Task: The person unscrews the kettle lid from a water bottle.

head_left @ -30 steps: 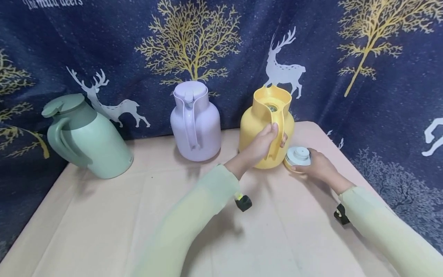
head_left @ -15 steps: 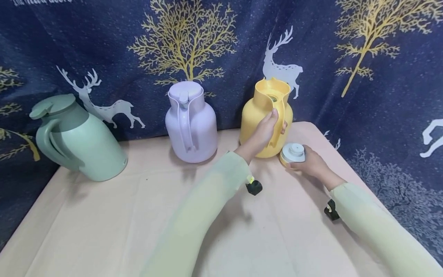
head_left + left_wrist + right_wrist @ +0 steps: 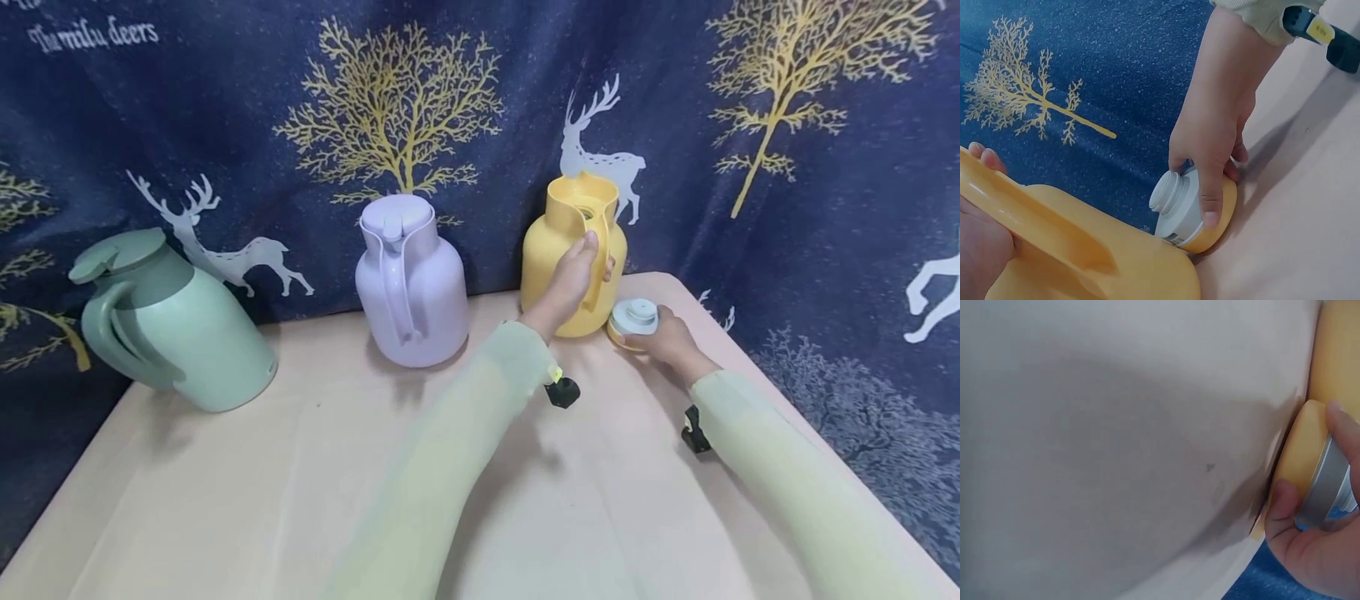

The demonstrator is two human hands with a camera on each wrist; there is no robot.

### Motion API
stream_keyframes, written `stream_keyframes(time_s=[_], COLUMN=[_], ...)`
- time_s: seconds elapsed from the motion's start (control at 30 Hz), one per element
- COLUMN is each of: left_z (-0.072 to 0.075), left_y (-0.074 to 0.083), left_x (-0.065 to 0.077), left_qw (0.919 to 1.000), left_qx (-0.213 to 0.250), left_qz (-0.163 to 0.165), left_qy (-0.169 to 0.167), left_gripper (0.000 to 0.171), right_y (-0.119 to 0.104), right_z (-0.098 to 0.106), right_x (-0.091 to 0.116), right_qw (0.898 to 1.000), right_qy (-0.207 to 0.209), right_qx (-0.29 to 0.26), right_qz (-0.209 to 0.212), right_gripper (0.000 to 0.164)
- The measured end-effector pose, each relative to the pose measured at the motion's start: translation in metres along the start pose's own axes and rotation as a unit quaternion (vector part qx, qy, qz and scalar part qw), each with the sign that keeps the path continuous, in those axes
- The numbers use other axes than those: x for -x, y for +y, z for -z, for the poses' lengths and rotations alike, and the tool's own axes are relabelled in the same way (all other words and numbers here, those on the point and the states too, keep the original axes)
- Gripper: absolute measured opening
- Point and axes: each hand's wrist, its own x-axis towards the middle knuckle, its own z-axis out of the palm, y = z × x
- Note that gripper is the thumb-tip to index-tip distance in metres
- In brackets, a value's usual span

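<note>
In the head view, a yellow vacuum jug point(image 3: 551, 262) stands upright with its top opening uncovered. My left hand point(image 3: 567, 279) grips its handle, fingers round the far side and thumb pointing up. Right of the jug sits its lid point(image 3: 635, 311), yellow side down on the table and pale stopper facing up. My right hand point(image 3: 670, 340) holds the lid by its side, thumb in front. The left wrist view has the lid point(image 3: 1177, 206) close against the jug's base. From the right wrist, the thumb and a finger straddle the lid's yellow rim point(image 3: 1302, 447).
A lavender jug point(image 3: 412, 292) with its lid on stands left of the yellow one. Farther left is a green jug point(image 3: 191, 333), also lidded. Behind the pale table point(image 3: 247, 500) hangs a dark blue cloth point(image 3: 495, 167) printed with deer and trees.
The yellow jug has slid back toward the cloth, my left hand still on its handle. The lid and my right hand have moved back with it. The head view has shifted slightly.
</note>
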Motion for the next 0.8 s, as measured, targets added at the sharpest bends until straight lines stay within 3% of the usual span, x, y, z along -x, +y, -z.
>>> stream_keyframes(time_s=[0.23, 0.47, 0.8], left_z=[-0.001, -0.005, -0.010], left_y=[-0.005, -0.001, -0.004], left_x=[-0.010, -0.017, -0.022], left_qw=[0.9994, 0.9989, 0.9984], left_qx=[-0.014, -0.029, -0.008], left_qz=[-0.017, -0.009, -0.005], left_qy=[0.027, 0.036, 0.056], left_gripper=[0.040, 0.037, 0.035], right_y=[0.001, 0.000, 0.001], right_z=[-0.002, 0.004, 0.008], right_x=[-0.017, -0.032, -0.046], right_qw=[0.999, 0.997, 0.998], right_qy=[0.004, 0.016, 0.025], right_qx=[-0.031, -0.034, -0.024], right_qz=[-0.036, -0.069, -0.055], right_gripper=[0.108, 0.107, 0.092])
